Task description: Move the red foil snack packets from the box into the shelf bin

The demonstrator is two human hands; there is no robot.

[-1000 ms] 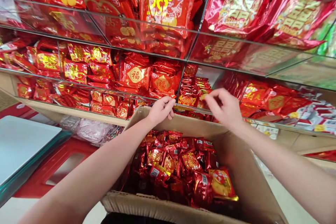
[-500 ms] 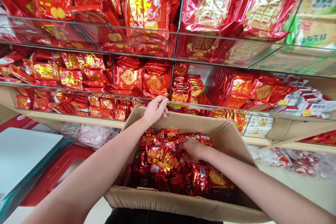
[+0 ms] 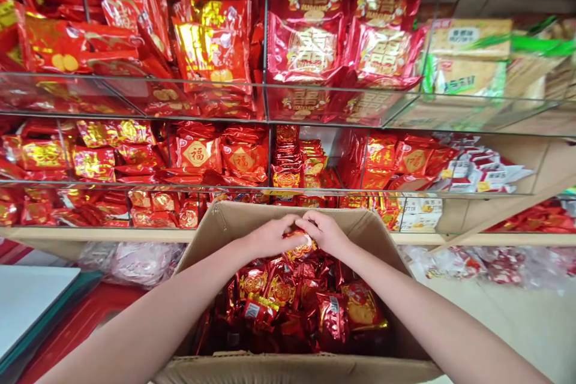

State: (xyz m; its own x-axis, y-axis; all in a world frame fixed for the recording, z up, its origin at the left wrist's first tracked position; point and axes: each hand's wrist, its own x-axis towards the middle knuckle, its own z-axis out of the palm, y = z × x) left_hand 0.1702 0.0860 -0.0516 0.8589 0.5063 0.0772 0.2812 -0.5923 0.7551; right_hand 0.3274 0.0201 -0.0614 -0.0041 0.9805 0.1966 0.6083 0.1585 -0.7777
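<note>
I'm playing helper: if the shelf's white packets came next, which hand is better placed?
Probably the right hand: it's nearer the white packets, off to the right. The left hand is farther away.

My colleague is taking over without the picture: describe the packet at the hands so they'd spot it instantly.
Below the shelves, find the open cardboard box at bottom centre. Near its far wall, the left hand and right hand come together above the red packets inside. The red-and-gold packet where they meet is yours: unlike its neighbours, it alone is being handled.
</note>
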